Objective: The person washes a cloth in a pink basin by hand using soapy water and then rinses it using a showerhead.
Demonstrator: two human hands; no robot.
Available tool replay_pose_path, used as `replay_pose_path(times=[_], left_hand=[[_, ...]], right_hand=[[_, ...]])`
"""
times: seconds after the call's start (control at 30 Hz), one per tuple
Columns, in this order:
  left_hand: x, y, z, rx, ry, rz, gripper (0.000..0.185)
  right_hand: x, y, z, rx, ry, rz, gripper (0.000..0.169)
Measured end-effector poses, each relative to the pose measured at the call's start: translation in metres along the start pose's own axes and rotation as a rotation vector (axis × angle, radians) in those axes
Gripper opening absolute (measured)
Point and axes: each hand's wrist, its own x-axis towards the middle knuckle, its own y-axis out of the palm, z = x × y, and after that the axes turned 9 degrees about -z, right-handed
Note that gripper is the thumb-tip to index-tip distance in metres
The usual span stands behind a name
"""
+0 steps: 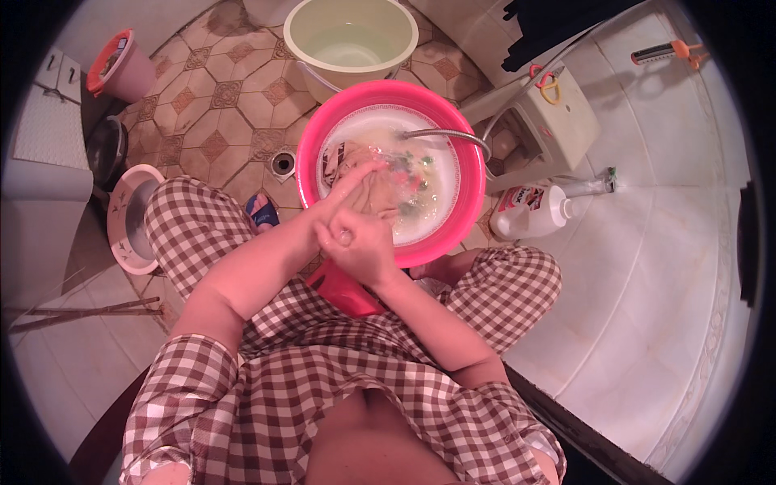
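Observation:
A pink basin [470, 200] with a white inside holds water and soaked beige cloth [376, 197] with a printed part at its left; red and green patches show under the rippling water. My left hand [357, 179] reaches over the cloth, fingers stretched out, with nothing seen in it. Just below, my right hand [359, 241] is curled shut beside my left wrist, over the basin's near rim; whether the two touch is unclear. A metal shower hose [448, 133] hangs over the right rim, its end at the water. Below my hands is a red plastic object [344, 290], partly hidden.
Beyond the basin stands a pale bucket [351, 68] of water. A plastic stool [564, 121] and a white bottle [527, 212] are at right. At left are a pale pink basin [118, 218], a pink bin [130, 79] and sticks [91, 311]. A floor drain [283, 163] lies beside the basin.

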Motion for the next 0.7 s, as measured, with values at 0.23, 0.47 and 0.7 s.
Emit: replay_pose_path(times=[0.23, 0.47, 0.7], left_hand=[[0.029, -0.004, 0.005, -0.296, -0.320, -0.001, 0.036], [0.005, 0.023, 0.000, -0.078, -0.375, -0.098, 0.037], [0.005, 0.013, -0.052, -0.004, -0.144, -0.428, 0.043]], right_hand=[[0.029, -0.012, -0.058, -0.445, -0.150, -0.308, 0.022], [0.046, -0.058, -0.104, -0.541, 0.570, -0.173, 0.047], [0.052, -0.127, -0.117, -0.165, 0.896, 0.171, 0.061]])
